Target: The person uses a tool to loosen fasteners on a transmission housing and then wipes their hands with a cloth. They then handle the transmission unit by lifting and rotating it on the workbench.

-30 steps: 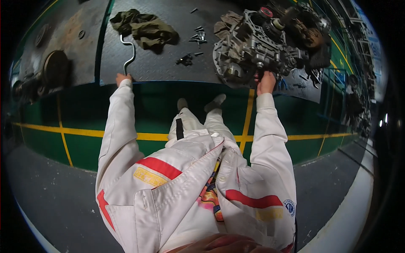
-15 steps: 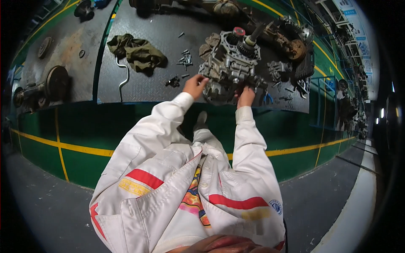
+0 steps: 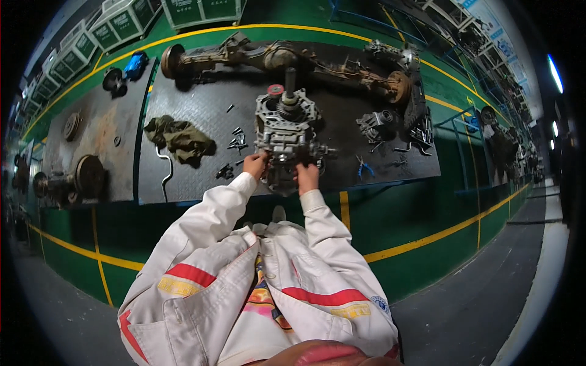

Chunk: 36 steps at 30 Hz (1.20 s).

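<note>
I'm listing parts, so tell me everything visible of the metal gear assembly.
The metal gear assembly is bulky, silvery grey and looks like cast metal. A shaft rises from a gear, beside a red round part. It rests at the near edge of the dark table, left hand and right hand at its near side, apparently touching.

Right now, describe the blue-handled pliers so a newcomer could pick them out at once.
On the dark metal table, find the big grey gearbox with the person's left hand and right hand at its near side. The pliers lie to its right, close to the table's near edge, handles spread apart. Their bright blue handles set them apart from the small loose metal pieces further right.
</note>
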### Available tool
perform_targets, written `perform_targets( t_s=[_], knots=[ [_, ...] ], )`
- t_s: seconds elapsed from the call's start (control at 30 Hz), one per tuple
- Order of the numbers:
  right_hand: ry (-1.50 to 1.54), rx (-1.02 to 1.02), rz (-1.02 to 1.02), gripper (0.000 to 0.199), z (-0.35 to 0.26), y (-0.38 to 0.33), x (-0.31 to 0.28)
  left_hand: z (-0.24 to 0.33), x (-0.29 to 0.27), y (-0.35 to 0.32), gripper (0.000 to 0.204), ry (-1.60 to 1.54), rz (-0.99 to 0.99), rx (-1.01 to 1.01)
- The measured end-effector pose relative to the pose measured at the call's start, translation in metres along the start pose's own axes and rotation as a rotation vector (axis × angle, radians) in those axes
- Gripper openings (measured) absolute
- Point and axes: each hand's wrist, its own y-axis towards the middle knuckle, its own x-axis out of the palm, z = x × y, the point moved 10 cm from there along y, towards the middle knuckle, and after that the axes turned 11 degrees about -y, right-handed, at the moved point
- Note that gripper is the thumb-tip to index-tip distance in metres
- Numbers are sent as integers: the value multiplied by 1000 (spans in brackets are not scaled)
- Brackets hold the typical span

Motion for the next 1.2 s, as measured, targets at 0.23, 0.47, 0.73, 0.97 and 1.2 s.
perform_targets(
  t_s=[0.23, 0.47, 0.73, 0.97, 1.2],
  knots=[
    [606, 287, -280, 14, 12, -14, 41, -40, -12, 15, 7, -513, 11, -246],
    [-37, 32, -85, 22, 3, 5, 5, -9, -4, -7, 26, -123, -7, -161],
    [-176, 71, -424, 24, 15, -30, 63, 0, -360, 37, 26, 161, 573, 59],
    [-477, 135, -353, 26, 49, -73, 79, 75, -520, 11, 47, 1262, 883, -12],
    [-805, -97, -831, 22, 51, -170, 196, 90, -565, 75, 24, 1401, 703, -19]
  ],
)
